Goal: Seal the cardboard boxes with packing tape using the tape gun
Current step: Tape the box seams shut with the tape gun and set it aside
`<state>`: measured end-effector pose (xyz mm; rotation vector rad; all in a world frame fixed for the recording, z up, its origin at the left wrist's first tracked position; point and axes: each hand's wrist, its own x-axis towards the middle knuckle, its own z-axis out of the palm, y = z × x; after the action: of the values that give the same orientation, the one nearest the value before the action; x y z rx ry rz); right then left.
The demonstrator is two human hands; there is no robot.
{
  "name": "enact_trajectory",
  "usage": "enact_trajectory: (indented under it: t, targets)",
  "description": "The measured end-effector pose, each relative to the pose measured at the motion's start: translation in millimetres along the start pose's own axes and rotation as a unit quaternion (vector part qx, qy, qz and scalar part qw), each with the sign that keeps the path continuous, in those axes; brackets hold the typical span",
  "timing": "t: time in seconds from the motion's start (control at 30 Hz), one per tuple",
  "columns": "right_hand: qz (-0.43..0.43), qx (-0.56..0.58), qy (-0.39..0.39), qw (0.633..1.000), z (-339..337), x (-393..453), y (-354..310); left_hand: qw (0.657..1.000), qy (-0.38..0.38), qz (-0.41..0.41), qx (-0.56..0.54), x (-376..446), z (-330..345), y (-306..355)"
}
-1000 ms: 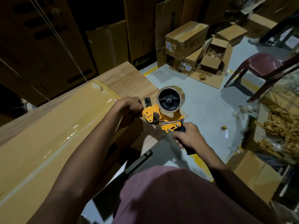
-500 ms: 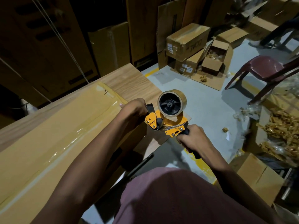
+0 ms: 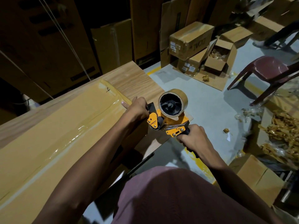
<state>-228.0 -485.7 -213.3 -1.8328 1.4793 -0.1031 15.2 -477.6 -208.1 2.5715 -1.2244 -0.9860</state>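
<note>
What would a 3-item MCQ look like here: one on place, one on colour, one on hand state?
1. Where is the tape gun?
A. at the box's near end
B. on the chair
C. on the floor

2. What colour is the tape gun's frame?
A. blue
B. orange
C. green

3. What is the right hand doing?
A. hanging free
B. lying flat on the box
C. gripping the tape gun's handle

Key: 1 A, it sits by the left hand at the box end. 2 B, its plates are orange. 3 C, its fingers wrap the black handle.
</note>
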Motion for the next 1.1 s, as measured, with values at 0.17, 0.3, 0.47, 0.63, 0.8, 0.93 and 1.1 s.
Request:
enact_trajectory:
  t: [0.17, 0.3, 0.47, 0.63, 0.8, 0.93, 1.1]
  targets:
    - [-0.01, -0.003, 0.008, 1.0, -0.3, -1.9, -0.4, 1.0, -0.014, -0.012, -0.003, -3.1, 0.3, 0.6]
    - [-0.034, -0.01, 0.03, 0.999, -2.7, -5.5, 6.3, 0.994, -0.06, -0.003, 0.096, -7.2, -12.1, 8.4]
    - [-0.053, -0.043, 0.066, 0.995, -6.5, -6.0, 7.7, 0.978, -0.116, 0.02, 0.174, 2.8, -22.7, 7.3]
    - [-0.058, -0.041, 0.059, 0.996, -8.2, -4.5, 9.5, 0.969, -0.131, 0.032, 0.209, 8.1, -20.5, 7.1]
    - [-0.061, -0.029, 0.046, 0.997, -7.3, -2.1, 8.8, 0.972, -0.143, 0.022, 0.183, 8.5, -23.9, 9.5]
    - [-0.058, -0.021, 0.04, 0.997, -6.8, 0.5, 11.9, 0.981, -0.141, 0.009, 0.132, 5.9, -23.5, 9.1]
    - [-0.056, 0.005, 0.022, 0.998, -7.8, -0.8, 11.1, 0.99, -0.114, -0.007, 0.078, -0.8, -22.7, 8.4]
